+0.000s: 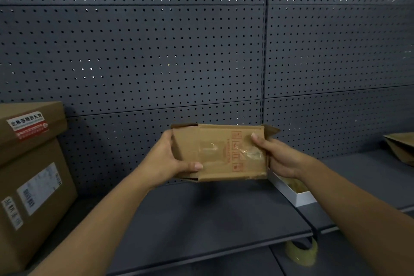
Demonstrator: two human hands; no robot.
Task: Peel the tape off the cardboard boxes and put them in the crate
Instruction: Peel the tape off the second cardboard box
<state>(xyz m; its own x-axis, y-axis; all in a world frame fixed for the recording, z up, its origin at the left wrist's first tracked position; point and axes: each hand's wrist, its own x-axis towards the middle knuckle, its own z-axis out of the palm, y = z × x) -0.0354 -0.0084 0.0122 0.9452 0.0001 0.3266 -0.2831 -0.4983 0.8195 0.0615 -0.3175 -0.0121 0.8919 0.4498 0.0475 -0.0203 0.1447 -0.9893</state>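
A small brown cardboard box [220, 152] is held up above the grey shelf [201, 219], its broad side facing me. Clear tape [251, 154] lies crinkled across that side over red printed marks. My left hand [172, 159] grips the box's left end, thumb on the front near the bottom edge. My right hand [277, 159] grips the right end, thumb pressed on the front near the tape. End flaps stick out at both ends. No crate is in view.
Two stacked labelled cardboard boxes [29, 175] stand at the left. A white open box [295, 192] sits on the shelf under my right hand, brown cardboard [401, 148] at far right. A tape roll [302, 251] lies below the shelf edge. Pegboard wall [156, 51] behind.
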